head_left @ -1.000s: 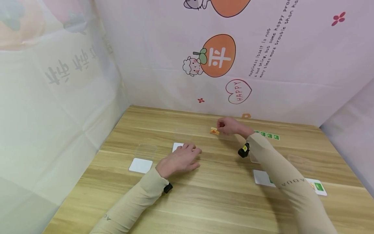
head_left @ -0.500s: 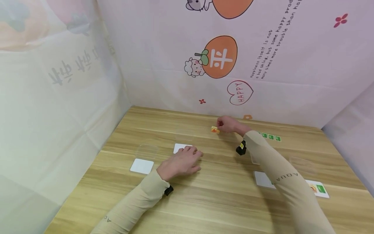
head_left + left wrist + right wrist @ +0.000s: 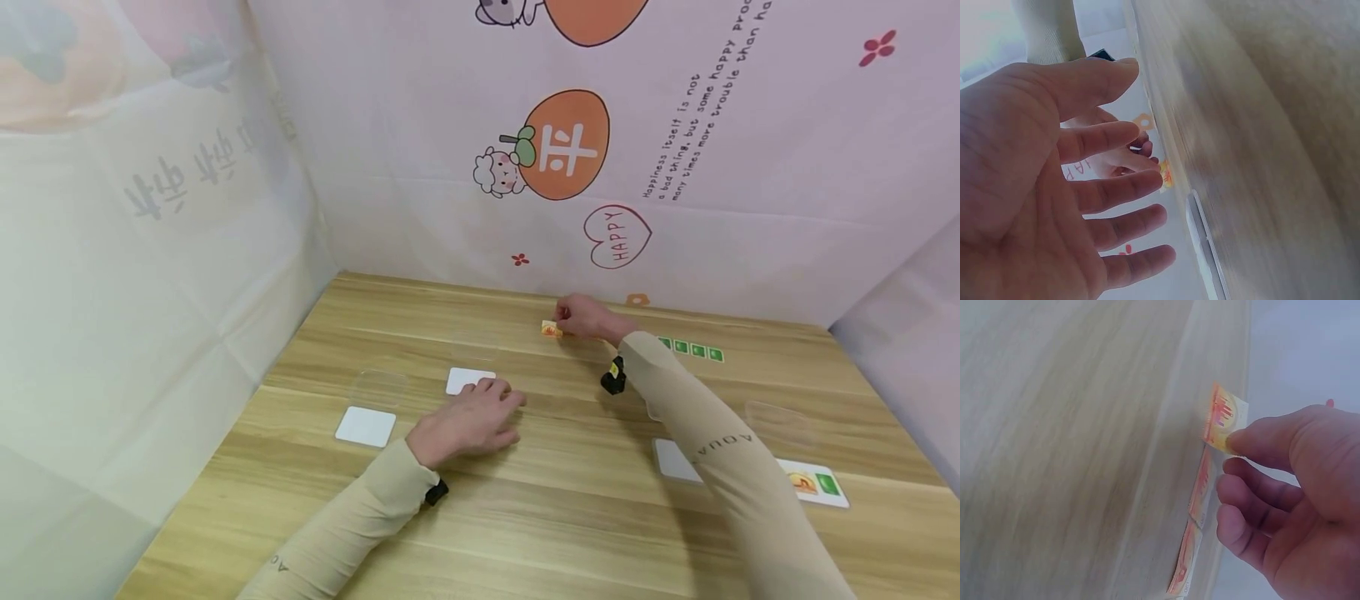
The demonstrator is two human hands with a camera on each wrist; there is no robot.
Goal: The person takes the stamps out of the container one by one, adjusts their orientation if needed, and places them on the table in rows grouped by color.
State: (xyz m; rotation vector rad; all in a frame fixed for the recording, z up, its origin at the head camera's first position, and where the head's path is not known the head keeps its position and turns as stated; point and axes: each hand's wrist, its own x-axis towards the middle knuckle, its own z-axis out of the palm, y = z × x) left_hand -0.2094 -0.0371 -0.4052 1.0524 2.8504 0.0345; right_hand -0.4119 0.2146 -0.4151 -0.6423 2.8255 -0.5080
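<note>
Near the table's back edge, my right hand [image 3: 588, 317] pinches a small orange-and-yellow picture card [image 3: 1224, 415] at its corner, thumb [image 3: 1260, 440] in front. The card is raised at an angle in the right wrist view. Just beside it, another orange card [image 3: 1202, 487] and one more like it [image 3: 1185, 559] lie in a line on the table. My left hand [image 3: 468, 421] hovers with loose, spread fingers over the near edge of a blank white card [image 3: 468, 380], holding nothing. Its palm and fingers [image 3: 1132, 187] show in the left wrist view.
A row of small green cards [image 3: 698, 351] lies behind the right sleeve. White cards lie at left [image 3: 366, 426] and right, the far-right white card [image 3: 836, 492] bearing orange and green pictures. Clear plates [image 3: 379, 388] lie behind several of them. A printed cloth [image 3: 420, 208] walls the back.
The right hand has shifted slightly toward the back with the orange card, which now shows more of its picture. The left hand has drifted a little right, uncovering more of the white card.
</note>
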